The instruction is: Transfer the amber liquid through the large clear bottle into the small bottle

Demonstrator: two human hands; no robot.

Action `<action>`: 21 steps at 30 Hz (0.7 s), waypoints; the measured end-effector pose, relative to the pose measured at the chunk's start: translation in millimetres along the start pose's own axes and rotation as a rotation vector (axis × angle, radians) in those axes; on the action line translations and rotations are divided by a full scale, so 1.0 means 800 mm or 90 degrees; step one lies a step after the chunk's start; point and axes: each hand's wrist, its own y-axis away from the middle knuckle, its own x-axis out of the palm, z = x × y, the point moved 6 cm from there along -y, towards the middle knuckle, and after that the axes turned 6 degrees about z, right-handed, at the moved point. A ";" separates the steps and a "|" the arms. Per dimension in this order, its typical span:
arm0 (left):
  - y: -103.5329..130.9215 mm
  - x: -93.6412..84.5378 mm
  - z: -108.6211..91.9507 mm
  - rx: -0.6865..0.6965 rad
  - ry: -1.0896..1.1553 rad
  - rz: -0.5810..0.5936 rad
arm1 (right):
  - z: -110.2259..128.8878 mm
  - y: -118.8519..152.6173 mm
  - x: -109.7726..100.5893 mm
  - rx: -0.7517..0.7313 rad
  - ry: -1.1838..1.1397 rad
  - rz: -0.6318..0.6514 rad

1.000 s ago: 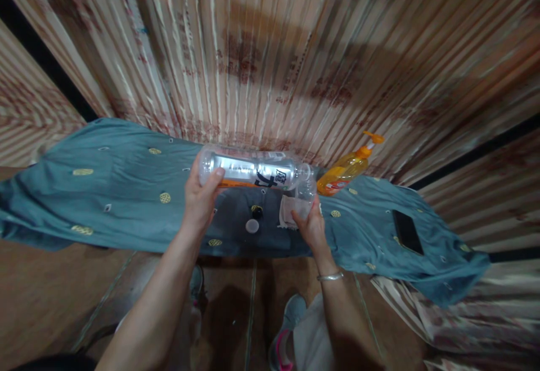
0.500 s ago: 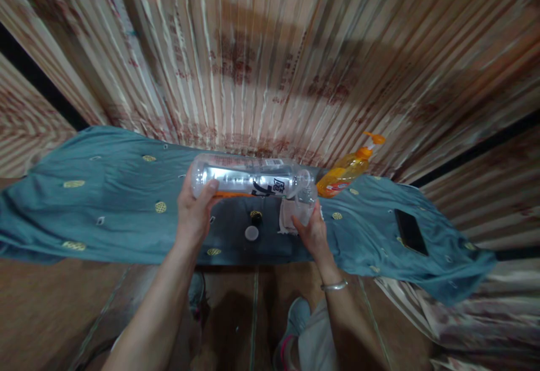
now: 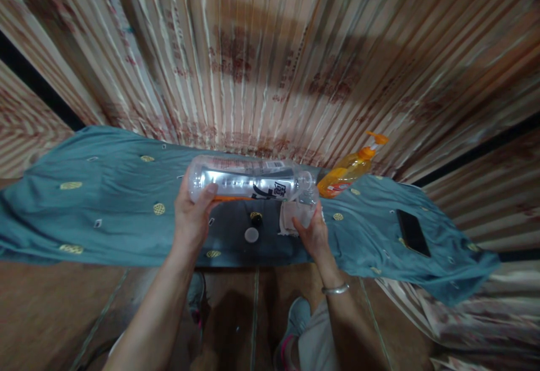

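My left hand (image 3: pixel 192 210) is wrapped around the base of a large clear plastic bottle (image 3: pixel 244 178) with a silver label and black characters. The bottle lies almost level, its neck end pointing right. Some orange liquid or colour shows along its lower side. My right hand (image 3: pixel 314 233) grips a small clear plastic container (image 3: pixel 307 199) at the bottle's neck end; glare and transparency hide whether their mouths touch. Below the bottle, a white round cap (image 3: pixel 252 235) and a small dark object (image 3: pixel 256 219) rest on the cloth. Behind the right hand's container lies a folded pale cloth (image 3: pixel 289 220).
A yellow pump bottle (image 3: pixel 343 175) with an orange top stands right of the container. Farther right lies a black phone (image 3: pixel 412 232). A green patterned cloth (image 3: pixel 122 208) covers the narrow table. Pleated curtains (image 3: pixel 261 78) hang close behind it.
Hardly anything differs. The large bottle's base has dipped slightly with my left hand, and both hands keep their holds. The view has shifted a little.
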 end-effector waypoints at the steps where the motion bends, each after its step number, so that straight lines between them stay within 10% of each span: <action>1: 0.000 0.000 0.000 -0.001 -0.003 0.002 | 0.000 0.000 0.000 0.004 -0.001 0.000; 21: -0.003 -0.005 0.007 0.013 -0.008 -0.004 | -0.006 0.001 0.001 0.019 0.026 -0.006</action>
